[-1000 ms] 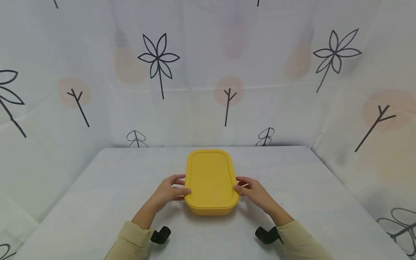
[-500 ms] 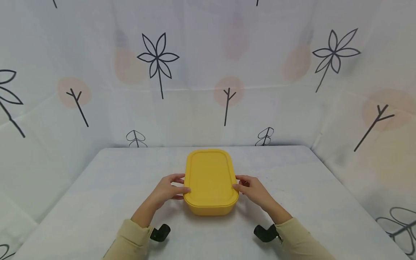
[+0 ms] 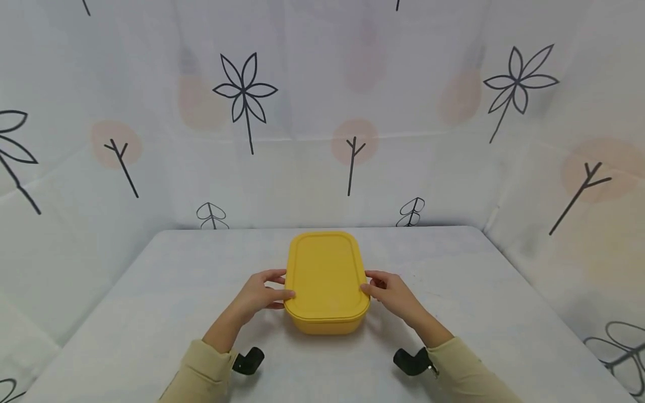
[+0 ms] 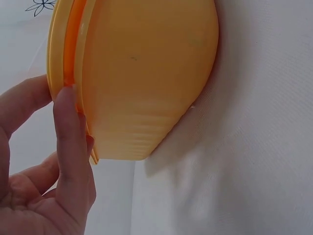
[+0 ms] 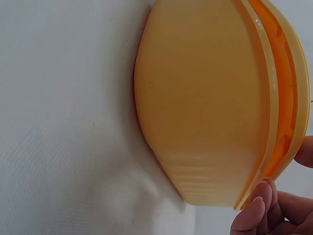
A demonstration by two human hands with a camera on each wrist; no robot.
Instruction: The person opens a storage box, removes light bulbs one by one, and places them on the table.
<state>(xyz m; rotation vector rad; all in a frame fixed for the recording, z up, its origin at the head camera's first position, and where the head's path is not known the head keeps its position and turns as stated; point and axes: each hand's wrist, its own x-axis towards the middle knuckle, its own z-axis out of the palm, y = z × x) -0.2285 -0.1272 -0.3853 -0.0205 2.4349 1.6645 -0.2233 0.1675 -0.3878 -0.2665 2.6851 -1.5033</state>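
A yellow rectangular food container (image 3: pixel 327 328) with rounded corners stands on the white table, its matching lid (image 3: pixel 326 274) on top. My left hand (image 3: pixel 259 294) pinches the lid's left edge, thumb on top and fingers below the rim. On the opposite side my right hand (image 3: pixel 392 294) pinches the lid's right edge in the same way. Both wrist views show a bright orange slit between the lid (image 5: pixel 299 73) and the rim of the container (image 4: pixel 142 63). The container's base rests on the table. Its inside is hidden under the lid.
The white table (image 3: pixel 201 280) stretches out on both sides of the container. Behind it hangs a pale cloth (image 3: pixel 302 179) printed with line-drawn plants. A black wrist device (image 3: pixel 249 361) sits at the left cuff, another black device (image 3: pixel 412 361) at the right.
The lid's front edge has risen very slightly with both hands, showing a little more of the container's front wall. The container has stayed in place.
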